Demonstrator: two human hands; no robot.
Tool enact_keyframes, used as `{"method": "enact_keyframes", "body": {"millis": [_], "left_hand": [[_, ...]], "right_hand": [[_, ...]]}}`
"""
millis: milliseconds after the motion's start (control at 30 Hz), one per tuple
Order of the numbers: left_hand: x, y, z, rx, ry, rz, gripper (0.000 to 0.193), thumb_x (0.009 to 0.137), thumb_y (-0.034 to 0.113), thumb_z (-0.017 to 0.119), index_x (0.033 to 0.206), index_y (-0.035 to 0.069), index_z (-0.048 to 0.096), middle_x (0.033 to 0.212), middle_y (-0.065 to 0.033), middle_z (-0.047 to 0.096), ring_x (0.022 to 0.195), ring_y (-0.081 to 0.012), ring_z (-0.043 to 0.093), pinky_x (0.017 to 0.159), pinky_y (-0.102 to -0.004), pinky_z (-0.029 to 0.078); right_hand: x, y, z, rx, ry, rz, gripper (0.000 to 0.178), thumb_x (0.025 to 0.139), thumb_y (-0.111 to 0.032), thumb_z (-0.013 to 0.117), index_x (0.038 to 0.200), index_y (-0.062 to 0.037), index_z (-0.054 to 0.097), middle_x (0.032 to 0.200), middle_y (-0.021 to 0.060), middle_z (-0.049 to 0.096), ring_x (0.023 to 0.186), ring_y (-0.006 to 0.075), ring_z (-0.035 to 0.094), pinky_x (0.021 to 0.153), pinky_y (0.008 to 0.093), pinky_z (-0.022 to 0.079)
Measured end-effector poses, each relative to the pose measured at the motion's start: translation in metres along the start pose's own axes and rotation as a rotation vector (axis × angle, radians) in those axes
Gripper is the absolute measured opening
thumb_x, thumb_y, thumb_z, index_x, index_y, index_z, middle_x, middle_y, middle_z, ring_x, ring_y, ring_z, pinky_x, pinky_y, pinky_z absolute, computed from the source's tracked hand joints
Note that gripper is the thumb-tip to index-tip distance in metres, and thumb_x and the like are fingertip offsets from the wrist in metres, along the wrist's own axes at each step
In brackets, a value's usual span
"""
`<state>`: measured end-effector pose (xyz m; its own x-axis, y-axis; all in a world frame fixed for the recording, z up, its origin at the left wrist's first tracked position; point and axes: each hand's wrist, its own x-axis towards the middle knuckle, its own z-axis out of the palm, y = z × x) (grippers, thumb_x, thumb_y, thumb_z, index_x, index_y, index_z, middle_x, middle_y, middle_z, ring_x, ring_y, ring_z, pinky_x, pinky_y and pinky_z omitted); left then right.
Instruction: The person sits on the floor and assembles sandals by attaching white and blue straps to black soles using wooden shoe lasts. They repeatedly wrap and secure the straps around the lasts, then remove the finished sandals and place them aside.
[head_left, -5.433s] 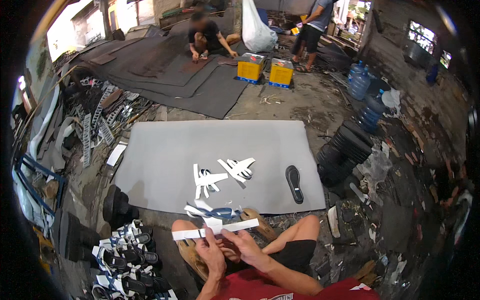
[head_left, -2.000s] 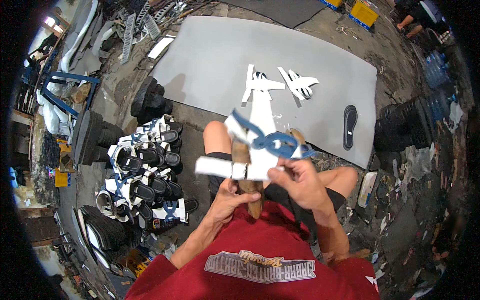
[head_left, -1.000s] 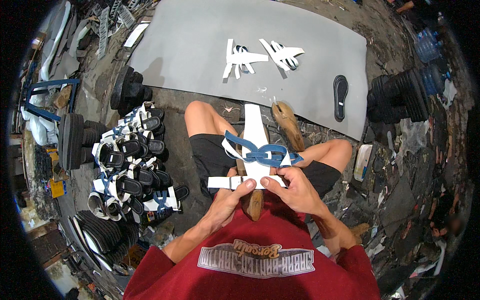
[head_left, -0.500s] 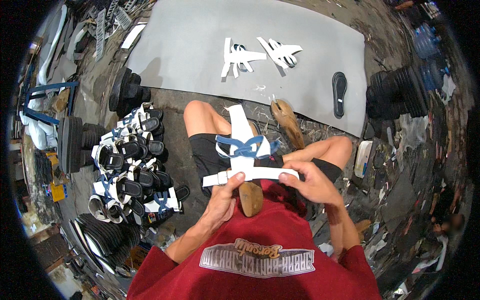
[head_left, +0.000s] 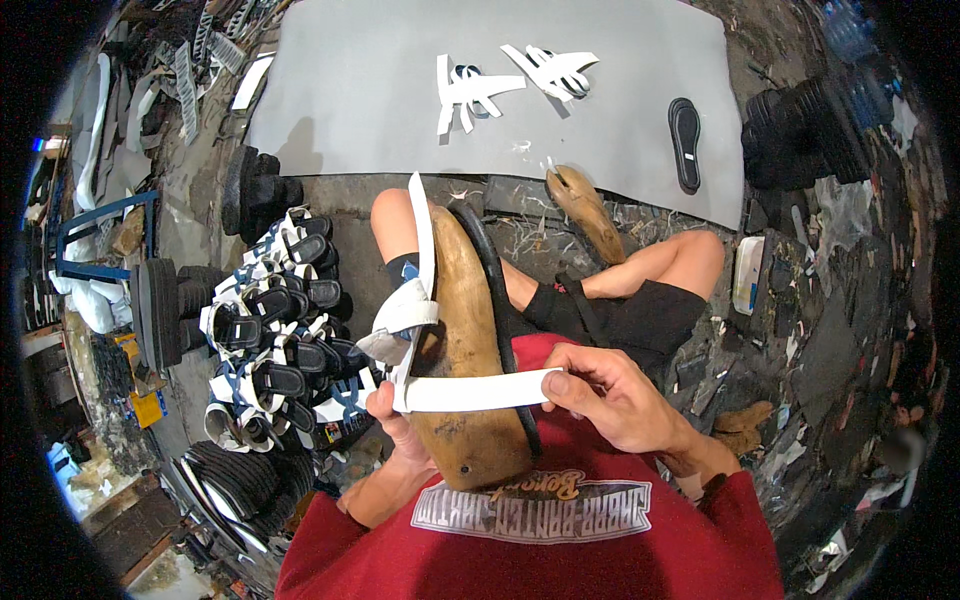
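Observation:
A wooden shoe last (head_left: 465, 330) lies on its side over my lap, with a black sole (head_left: 497, 290) along its right edge. On its left edge sits a white sandal upper (head_left: 405, 310); a bit of blue shows on it. My left hand (head_left: 405, 430) grips the upper near the last's heel end, the thumb on the strap's base; its other fingers are mostly hidden behind the last. Pulled across the last to the right is a white strap (head_left: 475, 393). My right hand (head_left: 615, 400) pinches the strap's free end between thumb and fingers.
Ahead lies a grey sheet (head_left: 350, 90) with two white sandal uppers (head_left: 470, 97) and a black sole (head_left: 685, 145). Another wooden last (head_left: 585, 210) rests before my legs. Finished-looking sandals (head_left: 285, 310) are heaped at left. Stacked black soles (head_left: 805, 135) stand at right.
The last has been raised toward me and tipped onto its side, showing its wooden face. The upper has turned edge-on to the left. My right hand still holds the strap end.

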<state>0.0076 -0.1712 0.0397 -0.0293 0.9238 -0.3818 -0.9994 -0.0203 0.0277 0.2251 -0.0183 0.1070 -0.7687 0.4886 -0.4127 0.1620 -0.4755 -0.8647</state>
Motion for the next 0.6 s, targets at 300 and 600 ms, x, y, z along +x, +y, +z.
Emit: {"method": "enact_keyframes", "body": {"millis": [300, 600], "left_hand": [[0.013, -0.005, 0.014, 0.205, 0.081, -0.071, 0.117, 0.075, 0.082, 0.072, 0.158, 0.003, 0.046, 0.142, -0.0229, 0.066, 0.123, -0.0383, 0.071, 0.104, -0.0542, 0.06], [0.022, 0.001, 0.003, 0.42, 0.095, -0.101, 0.127, 0.073, 0.089, 0.067, 0.164, 0.004, 0.037, 0.151, -0.0251, 0.056, 0.126, -0.0422, 0.065, 0.104, -0.0569, 0.057]], "right_hand": [[-0.001, 0.023, 0.0, 0.038, -0.004, 0.011, 0.033, 0.112, -0.032, 0.063, 0.1, -0.0018, 0.07, 0.086, -0.0042, 0.061, 0.082, 0.0052, 0.052, 0.073, 0.0275, 0.043], [0.021, 0.067, 0.002, 0.449, -0.123, 0.04, 0.06, 0.098, -0.024, 0.082, 0.14, -0.0058, 0.043, 0.108, 0.0072, 0.058, 0.084, 0.0143, 0.061, 0.073, 0.0319, 0.061]]}}
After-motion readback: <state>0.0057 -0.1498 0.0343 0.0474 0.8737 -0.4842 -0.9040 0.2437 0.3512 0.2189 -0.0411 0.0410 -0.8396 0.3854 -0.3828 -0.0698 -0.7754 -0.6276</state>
